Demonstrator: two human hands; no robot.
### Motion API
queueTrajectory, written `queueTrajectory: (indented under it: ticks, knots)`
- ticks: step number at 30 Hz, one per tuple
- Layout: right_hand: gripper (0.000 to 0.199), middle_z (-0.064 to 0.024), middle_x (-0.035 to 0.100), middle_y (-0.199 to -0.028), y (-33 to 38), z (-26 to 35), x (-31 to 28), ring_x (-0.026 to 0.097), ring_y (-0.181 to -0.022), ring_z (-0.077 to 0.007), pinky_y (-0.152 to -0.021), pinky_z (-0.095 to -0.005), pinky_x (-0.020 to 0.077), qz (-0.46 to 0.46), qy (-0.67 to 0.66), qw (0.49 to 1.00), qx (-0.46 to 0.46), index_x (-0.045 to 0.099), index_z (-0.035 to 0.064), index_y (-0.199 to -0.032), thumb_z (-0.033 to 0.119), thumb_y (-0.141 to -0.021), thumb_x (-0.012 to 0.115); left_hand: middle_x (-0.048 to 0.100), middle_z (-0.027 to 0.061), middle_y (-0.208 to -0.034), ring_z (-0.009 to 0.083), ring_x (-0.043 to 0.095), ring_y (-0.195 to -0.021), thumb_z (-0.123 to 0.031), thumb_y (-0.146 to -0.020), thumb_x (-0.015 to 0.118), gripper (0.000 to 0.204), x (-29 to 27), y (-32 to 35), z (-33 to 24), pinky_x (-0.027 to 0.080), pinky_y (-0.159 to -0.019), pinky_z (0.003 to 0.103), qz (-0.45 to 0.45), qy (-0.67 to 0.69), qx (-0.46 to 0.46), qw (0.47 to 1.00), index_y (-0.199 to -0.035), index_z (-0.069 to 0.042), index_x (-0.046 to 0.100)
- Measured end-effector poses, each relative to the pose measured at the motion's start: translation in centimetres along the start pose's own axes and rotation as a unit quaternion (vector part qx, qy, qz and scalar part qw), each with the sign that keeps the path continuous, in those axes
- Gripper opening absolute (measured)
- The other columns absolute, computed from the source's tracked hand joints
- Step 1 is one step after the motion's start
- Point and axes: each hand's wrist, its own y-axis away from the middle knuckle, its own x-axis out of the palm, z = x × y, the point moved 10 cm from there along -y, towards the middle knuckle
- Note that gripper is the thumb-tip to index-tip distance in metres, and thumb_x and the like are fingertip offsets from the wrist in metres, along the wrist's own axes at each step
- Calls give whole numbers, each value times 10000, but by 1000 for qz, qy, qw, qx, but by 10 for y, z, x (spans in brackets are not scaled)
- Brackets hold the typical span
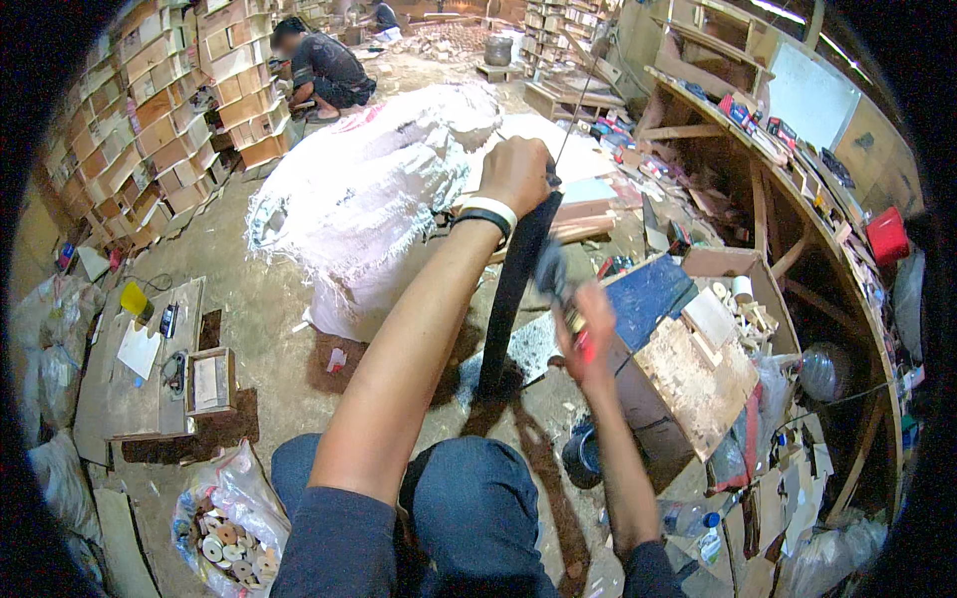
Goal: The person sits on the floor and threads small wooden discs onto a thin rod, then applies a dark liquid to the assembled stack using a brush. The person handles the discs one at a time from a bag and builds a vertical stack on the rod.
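Taking the long black strip (510, 299) as the landmark and working from its left: a low wooden board (130, 379) is lying on the dirt floor well to the left of it, carrying one small open wooden box (211, 381) and one yellow item, and nearer the lower left a clear bag of round wooden discs (231, 543) is sitting open, too many to count. Just left of the strip one big white woven sack (374, 194) is bulging, and far behind it one other person (324, 70) is crouching by stacks of wooden crates. The person's left hand (516, 174) is closing in a fist around the strip's top end, holding it upright and slightly tilted, its foot resting on the floor between the knees. Just right of the strip, the right hand (590, 329) is clamping a small tool with a red grip (578, 334) and working its blurred head against the strip's edge about halfway down. Judging by that, the work on the strip looks partly done, with the lower half seemingly yet to be gone over, though I cannot tell what mark it leaves. Further right, one wooden box with a blue face (678, 349) is leaning, and one dark round tin (581, 453) is sitting below it.
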Motion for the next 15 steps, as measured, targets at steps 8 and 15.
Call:
queueTrajectory:
  ticks: [8,15]
  knots:
    - [289,-200,637,-1051,50,-38,27,640,-972,-355,-887,-412,508,39,-96,966,235,605,5,-1081,52,-824,729,734,194,-824,360,728,-780,-158,-744,780,135,-2,2,0,599,-778,434,-2,26,-2,1000,-870,-123,815]
    - [190,-175,547,-846,-34,-9,-36,551,-765,-378,-677,-460,446,-55,19,998,-2,565,12,-879,3,-802,739,727,192,-814,372,722,-784,-115,-729,736,157,2,-2,-12,599,-774,446,-16,-7,30,999,-861,-145,815]
